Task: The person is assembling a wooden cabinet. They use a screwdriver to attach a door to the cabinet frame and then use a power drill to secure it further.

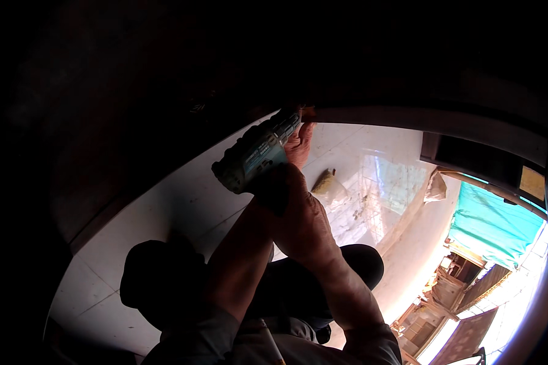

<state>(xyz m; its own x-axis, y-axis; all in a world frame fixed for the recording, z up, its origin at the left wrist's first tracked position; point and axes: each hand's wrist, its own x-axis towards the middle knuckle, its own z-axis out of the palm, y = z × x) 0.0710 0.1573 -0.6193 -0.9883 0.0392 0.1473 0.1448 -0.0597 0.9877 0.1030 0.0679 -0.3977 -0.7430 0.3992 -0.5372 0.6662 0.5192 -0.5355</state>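
Observation:
My right hand (pixel 301 222) is closed round the grip of a teal and black cordless drill (pixel 259 159). The drill points up and to the right, its chuck close to the underside edge of a dark wooden panel (pixel 371 117). Beyond it, my left hand (pixel 299 146) reaches up beside the chuck, partly covered by the drill. Its fingers are bent near a small brownish piece (pixel 309 112) at the panel's edge; what they grip is hidden in shadow. My forearms cross, the left passing behind the right wrist. The drill's tip cannot be made out in the dark.
Below is a pale tiled floor (pixel 207 201), with a clear plastic bag (pixel 330 187) holding something yellowish. My bent knees are under my arms. A slim white stick (pixel 271 342) shows at the bottom. To the right are a turquoise sheet (pixel 496 216) and wood pieces (pixel 435 307). Dark panels surround me.

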